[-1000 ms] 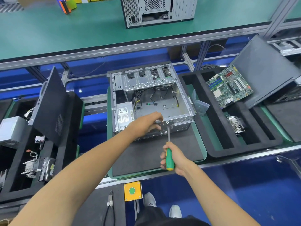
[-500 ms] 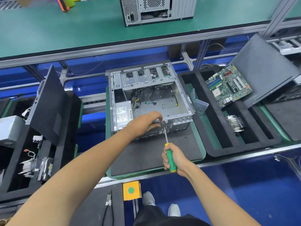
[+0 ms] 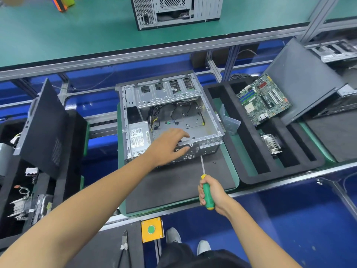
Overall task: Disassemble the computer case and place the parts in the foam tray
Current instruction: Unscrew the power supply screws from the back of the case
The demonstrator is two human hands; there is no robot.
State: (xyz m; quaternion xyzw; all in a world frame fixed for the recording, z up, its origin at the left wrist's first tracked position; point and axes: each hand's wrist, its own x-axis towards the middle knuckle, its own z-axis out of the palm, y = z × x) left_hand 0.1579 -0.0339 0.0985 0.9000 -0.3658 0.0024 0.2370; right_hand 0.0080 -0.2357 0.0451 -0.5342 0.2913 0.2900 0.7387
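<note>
An open metal computer case [image 3: 170, 97] lies on a dark mat [image 3: 173, 182] in front of me, with its power supply [image 3: 138, 139] and loose cables inside. My left hand [image 3: 170, 145] hovers over the case's near rear panel, fingers spread and relaxed, holding nothing. My right hand [image 3: 211, 192] grips a green-handled screwdriver [image 3: 207, 193]; its tip points at the case's rear panel, a little short of it. A small dark screw [image 3: 214, 162] lies on the mat. To the right, the black foam tray [image 3: 251, 151] holds a motherboard [image 3: 263, 99] and a heatsink [image 3: 272, 144].
A dark side panel [image 3: 303, 80] leans over the right tray. On the left, another foam tray [image 3: 11, 190] holds a black panel [image 3: 46, 124] and a cooler [image 3: 29, 207]. A second case [image 3: 175, 10] stands on the green shelf. Pliers [image 3: 124, 240] and a yellow button box [image 3: 151, 229] sit near me.
My left hand has let go of the case's rear edge and opened its fingers. My right hand has drawn the screwdriver back from the panel toward me.
</note>
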